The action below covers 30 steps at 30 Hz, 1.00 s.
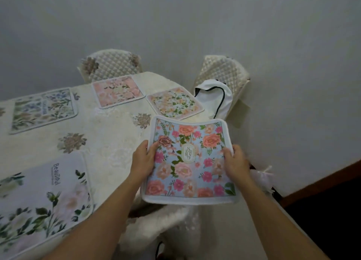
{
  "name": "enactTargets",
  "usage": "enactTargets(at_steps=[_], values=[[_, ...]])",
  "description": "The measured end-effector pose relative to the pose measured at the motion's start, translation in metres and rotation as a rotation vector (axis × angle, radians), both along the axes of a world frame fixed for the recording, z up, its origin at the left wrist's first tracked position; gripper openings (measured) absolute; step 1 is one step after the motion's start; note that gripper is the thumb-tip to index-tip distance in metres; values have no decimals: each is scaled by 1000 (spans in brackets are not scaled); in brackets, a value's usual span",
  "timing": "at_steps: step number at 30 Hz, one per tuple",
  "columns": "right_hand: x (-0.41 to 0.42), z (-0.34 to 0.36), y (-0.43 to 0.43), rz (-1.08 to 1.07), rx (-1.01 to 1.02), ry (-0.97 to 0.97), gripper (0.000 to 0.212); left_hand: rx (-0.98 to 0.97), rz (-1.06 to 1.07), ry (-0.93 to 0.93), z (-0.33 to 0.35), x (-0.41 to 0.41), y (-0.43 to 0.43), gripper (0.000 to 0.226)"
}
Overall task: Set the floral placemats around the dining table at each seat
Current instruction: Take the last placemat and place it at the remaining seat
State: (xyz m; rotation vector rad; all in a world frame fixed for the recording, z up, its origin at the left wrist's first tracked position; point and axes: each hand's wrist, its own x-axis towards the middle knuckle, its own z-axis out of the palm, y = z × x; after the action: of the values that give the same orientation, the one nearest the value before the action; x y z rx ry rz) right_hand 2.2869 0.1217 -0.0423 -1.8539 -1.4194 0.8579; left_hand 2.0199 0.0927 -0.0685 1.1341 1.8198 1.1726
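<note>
I hold a light-blue floral placemat with pink and orange roses in the air over the table's near right corner. My left hand grips its left edge and my right hand grips its right edge. On the cream tablecloth lie several other mats: a white one with green leaves at the near left, a blue-green one at the far left, a pink one at the far side, and a peach and green one at the far right corner.
Two quilted cream chairs stand at the far end, one behind the pink mat and one at the right with a white drawstring bag on it. A fluffy white seat cover is below the held mat. A dark baseboard runs at right.
</note>
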Motion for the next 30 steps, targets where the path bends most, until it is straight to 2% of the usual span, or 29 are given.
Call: enactTargets(at_steps=[6, 17, 25, 30], values=[[-67, -20, 67, 172, -26, -125, 26, -37, 151, -63, -13, -47, 29, 29], [-145, -62, 146, 464, -96, -25, 17, -112, 473, -110, -47, -107, 24, 32], [-169, -102, 180, 530, -172, -14, 20, -203, 515, -108, -71, -120, 32, 18], [-182, -132, 195, 516, -238, -37, 24, -291, 552, -200, -104, -126, 40, 20]])
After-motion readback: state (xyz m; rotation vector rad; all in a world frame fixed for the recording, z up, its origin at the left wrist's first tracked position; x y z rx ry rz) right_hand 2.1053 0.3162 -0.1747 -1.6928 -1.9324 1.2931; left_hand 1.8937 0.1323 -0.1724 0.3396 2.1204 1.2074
